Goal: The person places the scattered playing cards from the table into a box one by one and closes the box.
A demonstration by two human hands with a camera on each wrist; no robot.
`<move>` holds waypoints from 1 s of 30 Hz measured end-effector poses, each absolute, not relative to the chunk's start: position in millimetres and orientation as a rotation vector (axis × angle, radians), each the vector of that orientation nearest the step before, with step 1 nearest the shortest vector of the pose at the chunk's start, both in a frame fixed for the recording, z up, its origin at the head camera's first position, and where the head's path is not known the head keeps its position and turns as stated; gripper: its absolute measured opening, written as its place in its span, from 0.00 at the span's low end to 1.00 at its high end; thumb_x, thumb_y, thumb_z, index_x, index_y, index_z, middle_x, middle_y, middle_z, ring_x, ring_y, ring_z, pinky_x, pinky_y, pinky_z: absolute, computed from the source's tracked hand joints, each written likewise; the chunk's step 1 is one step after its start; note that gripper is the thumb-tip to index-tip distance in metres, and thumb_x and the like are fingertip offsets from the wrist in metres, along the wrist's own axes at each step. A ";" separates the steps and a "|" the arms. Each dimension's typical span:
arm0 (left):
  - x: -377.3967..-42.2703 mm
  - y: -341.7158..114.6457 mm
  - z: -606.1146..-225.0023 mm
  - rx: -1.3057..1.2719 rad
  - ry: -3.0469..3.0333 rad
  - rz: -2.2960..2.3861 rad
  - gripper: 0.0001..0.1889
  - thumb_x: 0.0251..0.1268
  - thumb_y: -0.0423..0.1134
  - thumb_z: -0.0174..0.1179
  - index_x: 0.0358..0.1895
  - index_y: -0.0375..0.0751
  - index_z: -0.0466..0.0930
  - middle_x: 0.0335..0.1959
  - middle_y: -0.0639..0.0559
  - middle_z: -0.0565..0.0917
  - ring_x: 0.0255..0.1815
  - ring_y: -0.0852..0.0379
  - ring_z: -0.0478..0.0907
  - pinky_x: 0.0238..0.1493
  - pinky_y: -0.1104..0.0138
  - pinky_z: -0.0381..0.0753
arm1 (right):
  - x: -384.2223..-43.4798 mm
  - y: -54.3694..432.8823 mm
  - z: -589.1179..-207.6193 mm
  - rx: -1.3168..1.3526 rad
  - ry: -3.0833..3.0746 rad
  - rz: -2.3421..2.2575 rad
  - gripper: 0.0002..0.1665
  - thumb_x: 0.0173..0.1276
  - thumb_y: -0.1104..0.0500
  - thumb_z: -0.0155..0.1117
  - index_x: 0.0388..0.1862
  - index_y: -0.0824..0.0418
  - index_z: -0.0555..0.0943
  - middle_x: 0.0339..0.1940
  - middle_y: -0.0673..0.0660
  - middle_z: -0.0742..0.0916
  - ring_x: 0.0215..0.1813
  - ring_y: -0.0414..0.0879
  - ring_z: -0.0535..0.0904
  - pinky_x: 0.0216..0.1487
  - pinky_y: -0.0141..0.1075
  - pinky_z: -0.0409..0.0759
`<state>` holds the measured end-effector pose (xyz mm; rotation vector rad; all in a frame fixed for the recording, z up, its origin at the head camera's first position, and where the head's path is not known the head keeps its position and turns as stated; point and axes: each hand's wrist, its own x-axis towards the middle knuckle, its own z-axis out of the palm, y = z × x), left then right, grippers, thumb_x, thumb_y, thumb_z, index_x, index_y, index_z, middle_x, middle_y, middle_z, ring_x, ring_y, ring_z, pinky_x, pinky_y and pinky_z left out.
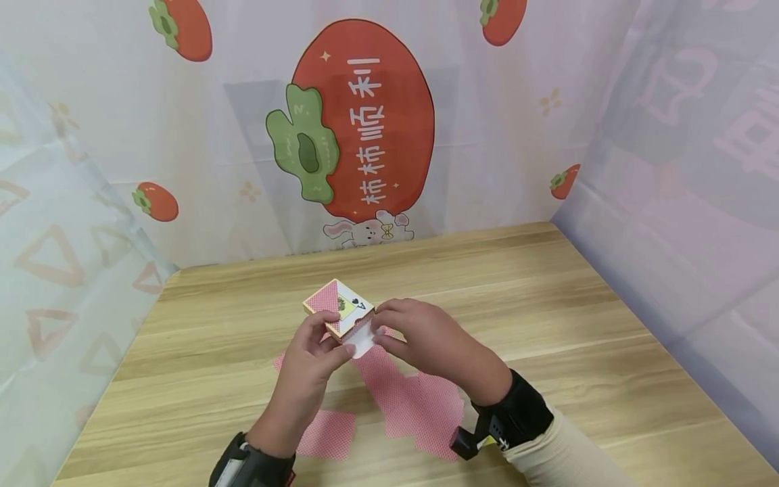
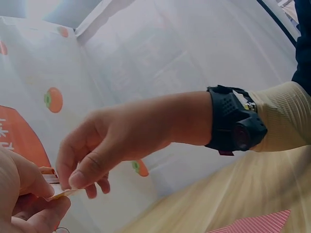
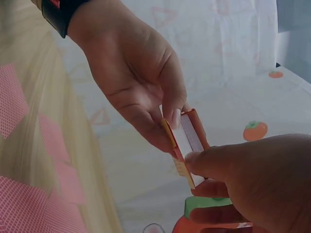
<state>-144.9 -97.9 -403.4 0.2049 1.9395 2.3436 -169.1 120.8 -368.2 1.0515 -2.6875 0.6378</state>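
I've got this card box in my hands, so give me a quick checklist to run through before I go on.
1. Left hand gripping the card box: ok, fingers and thumb are around it.
2. Box end open: ok, the white flap is folded out.
3. Right hand at the open end: ok, its fingertips are by the flap.
4. Right hand pinching the flap firmly: cannot tell.
5. Table free of loose cards: not ok, pink-backed cards are spread on it.
6. How full the box is: cannot tell, most of the inside is hidden.
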 end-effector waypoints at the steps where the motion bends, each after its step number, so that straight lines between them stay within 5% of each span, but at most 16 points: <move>1: -145.4 -99.4 -402.5 0.209 1.944 2.350 0.28 0.61 0.16 0.58 0.62 0.37 0.63 0.61 0.45 0.68 0.56 0.51 0.76 0.48 0.69 0.82 | -168.8 120.8 -368.2 1.065 -2.690 0.623 0.11 0.69 0.54 0.71 0.50 0.50 0.85 0.52 0.45 0.86 0.53 0.40 0.83 0.52 0.36 0.83; 8: -148.5 -108.0 -394.7 0.202 1.944 2.408 0.28 0.60 0.15 0.58 0.61 0.39 0.65 0.63 0.46 0.68 0.57 0.51 0.76 0.50 0.68 0.83 | -167.4 121.2 -366.8 1.110 -2.711 0.592 0.17 0.70 0.53 0.70 0.56 0.51 0.83 0.54 0.46 0.86 0.55 0.41 0.82 0.55 0.37 0.82; 18: -148.6 -114.0 -387.0 0.166 1.931 2.457 0.28 0.61 0.17 0.61 0.61 0.40 0.65 0.64 0.45 0.69 0.57 0.51 0.76 0.51 0.68 0.82 | -169.3 121.8 -370.0 1.231 -2.688 0.482 0.08 0.71 0.53 0.69 0.47 0.51 0.86 0.46 0.45 0.87 0.50 0.41 0.83 0.51 0.35 0.82; 30: -149.6 -116.6 -385.8 0.180 1.992 2.446 0.26 0.63 0.17 0.58 0.61 0.39 0.64 0.63 0.43 0.68 0.57 0.49 0.75 0.51 0.69 0.82 | -173.5 119.6 -379.9 1.220 -2.798 0.393 0.13 0.68 0.53 0.71 0.50 0.52 0.86 0.49 0.48 0.87 0.53 0.44 0.82 0.57 0.39 0.80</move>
